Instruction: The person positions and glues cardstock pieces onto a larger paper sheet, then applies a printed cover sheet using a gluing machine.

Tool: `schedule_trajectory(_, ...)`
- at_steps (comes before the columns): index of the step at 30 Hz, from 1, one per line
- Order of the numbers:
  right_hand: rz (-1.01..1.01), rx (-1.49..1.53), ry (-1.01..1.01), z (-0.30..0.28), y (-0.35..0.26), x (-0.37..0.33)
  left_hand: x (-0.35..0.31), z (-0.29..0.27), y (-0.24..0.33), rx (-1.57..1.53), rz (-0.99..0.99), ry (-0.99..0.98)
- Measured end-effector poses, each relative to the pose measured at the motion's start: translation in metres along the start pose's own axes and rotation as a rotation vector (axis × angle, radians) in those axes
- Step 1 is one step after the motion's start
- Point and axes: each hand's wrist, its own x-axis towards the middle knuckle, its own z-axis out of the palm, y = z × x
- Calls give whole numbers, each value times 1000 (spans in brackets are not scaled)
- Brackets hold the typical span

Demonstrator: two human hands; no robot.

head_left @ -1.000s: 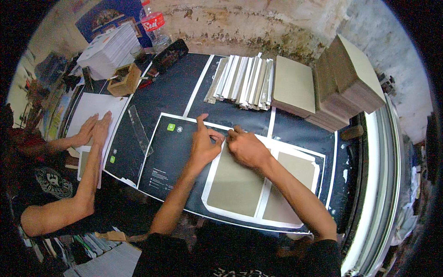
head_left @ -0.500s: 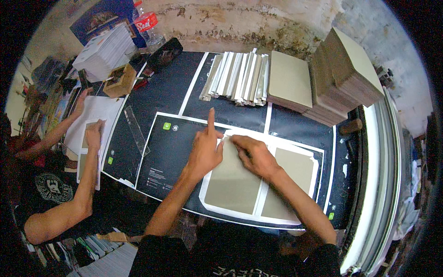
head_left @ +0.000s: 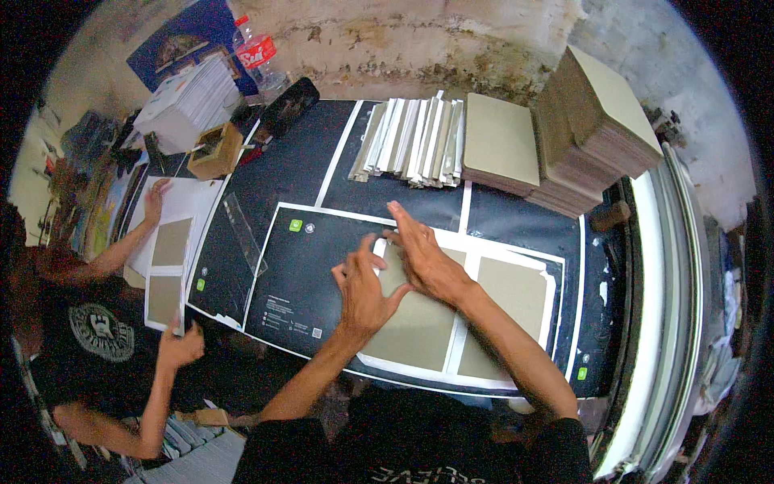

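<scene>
Pressing at the two-panel cover's (head_left: 427,332) far-left corner; I'd keep the edge taut and rub evenly, no wrinkles. Left hand (head_left: 364,294) half-curled, thumb spread; right hand (head_left: 431,264) nearly flat, fingers long. Can't tell if either pinches anything. Cover lies right of centre on dark sheet (head_left: 294,266): grey-brown panels, white border and spine.

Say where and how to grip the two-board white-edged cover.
Probably pinch the cover by the upper part of its right edge, coming from the right. It lies flat, offering only thin rims; the left hand and right hand crowd its upper-left corner, and the right forearm crosses its lower right.
</scene>
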Motion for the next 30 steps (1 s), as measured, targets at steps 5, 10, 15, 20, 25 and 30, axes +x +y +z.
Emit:
schedule_trajectory(5,-68,-176,-37,16,7,-3,9,-5,5,54,117,126)
schedule_trajectory(10,-33,-158,-4,9,3,-1,20,-4,-2,-25,175,80)
schedule_trajectory(15,-30,-255,-72,14,2,-2,17,2,-6,33,107,75)
schedule_trajectory(20,10,-271,-109,6,-12,-2,-2,-9,7,65,54,138)
schedule_trajectory(25,60,-235,-50,-24,-10,-21,-68,-28,14,-265,-21,277)
schedule_trajectory(30,125,-167,-281,-32,-27,-21,-170,-50,-20,-376,-336,95)
